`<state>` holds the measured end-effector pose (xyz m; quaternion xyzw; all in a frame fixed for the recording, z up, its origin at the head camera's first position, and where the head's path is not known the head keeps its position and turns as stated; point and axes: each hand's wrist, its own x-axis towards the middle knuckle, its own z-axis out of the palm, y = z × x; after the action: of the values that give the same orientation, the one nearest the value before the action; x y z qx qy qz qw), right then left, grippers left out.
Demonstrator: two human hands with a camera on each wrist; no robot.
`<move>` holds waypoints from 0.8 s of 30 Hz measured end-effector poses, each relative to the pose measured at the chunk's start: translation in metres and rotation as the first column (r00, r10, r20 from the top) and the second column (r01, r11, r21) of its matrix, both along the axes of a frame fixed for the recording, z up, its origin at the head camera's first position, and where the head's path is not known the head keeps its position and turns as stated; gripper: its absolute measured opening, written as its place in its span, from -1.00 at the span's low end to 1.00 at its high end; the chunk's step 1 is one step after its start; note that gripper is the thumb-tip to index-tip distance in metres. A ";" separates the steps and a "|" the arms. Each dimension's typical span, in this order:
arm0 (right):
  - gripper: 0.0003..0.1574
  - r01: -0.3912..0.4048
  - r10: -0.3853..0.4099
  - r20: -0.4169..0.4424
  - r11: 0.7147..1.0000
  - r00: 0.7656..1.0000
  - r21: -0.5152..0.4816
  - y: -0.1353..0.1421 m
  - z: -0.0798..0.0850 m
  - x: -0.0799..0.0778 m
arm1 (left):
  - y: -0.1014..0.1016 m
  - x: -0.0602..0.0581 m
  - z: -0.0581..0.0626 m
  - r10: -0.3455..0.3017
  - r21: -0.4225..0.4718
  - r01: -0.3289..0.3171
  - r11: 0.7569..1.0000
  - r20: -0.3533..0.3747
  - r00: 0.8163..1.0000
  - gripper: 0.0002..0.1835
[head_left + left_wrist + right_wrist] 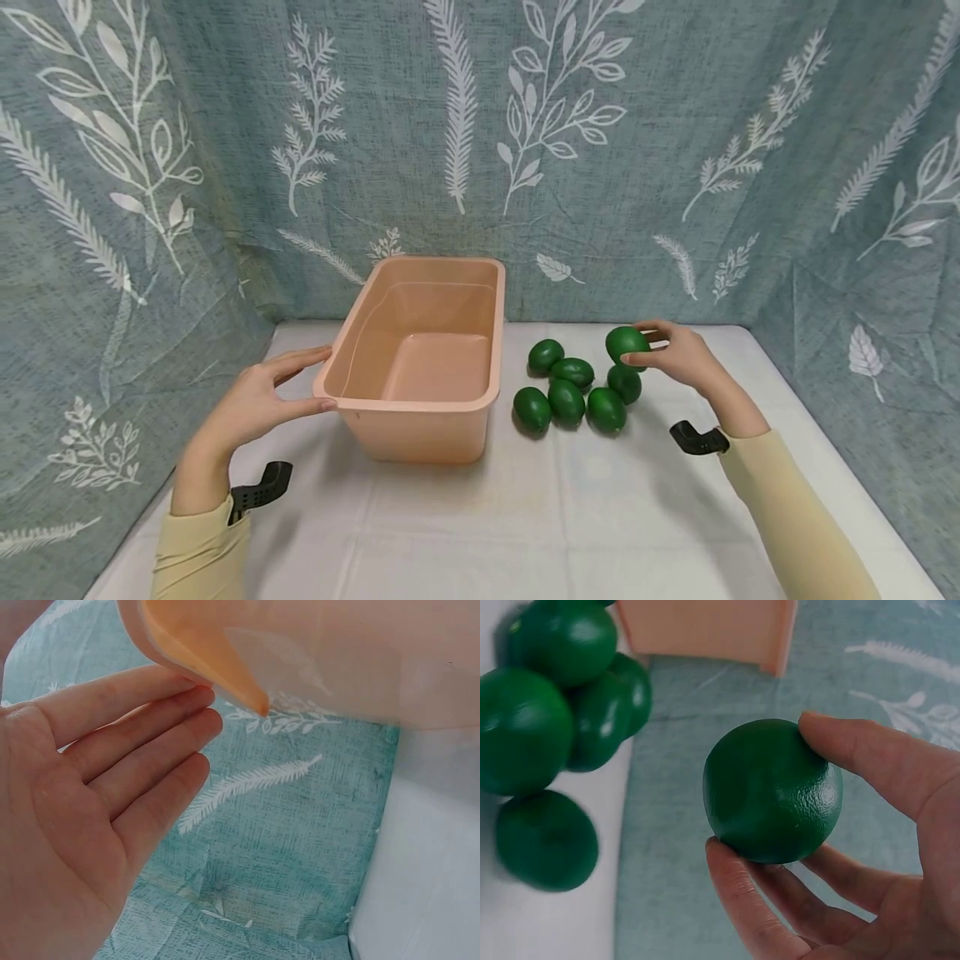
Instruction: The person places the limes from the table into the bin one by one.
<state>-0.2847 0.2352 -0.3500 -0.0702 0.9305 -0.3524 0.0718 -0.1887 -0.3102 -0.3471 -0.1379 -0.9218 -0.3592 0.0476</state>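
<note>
In the head view my right hand [678, 354] pinches a dark green lime [624, 343] between thumb and fingers, raised over the back of the lime group. The right wrist view shows this glossy lime [772, 791] held at the fingertips. Several more limes [567, 403] lie close together on the table, right of a peach-coloured plastic tub [420, 406]. At the tub's left, my left hand [251, 404] touches the rim with thumb and fingertips spread apart. Its fingers [150, 754] look straight in the left wrist view. The visible inside of the tub holds nothing.
A white cloth [465, 533] covers the table. Blue-green curtains [405, 125] with white leaf prints hang behind it and along both sides. Each wrist carries a black camera mount, the left mount [261, 490] near the table's left side and the right mount [697, 438] beyond the limes.
</note>
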 end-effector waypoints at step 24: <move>-0.07 -0.070 0.070 -0.003 0.998 0.998 0.001 -0.066 0.059 -0.022 | 0.002 0.003 0.002 0.007 -0.005 -0.007 1.000 -0.007 1.000 -0.24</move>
<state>-0.3071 0.1694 -0.2906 -0.1031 0.9277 -0.3492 0.0829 -0.1858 -0.3077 -0.3455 -0.1361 -0.9229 -0.3563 0.0516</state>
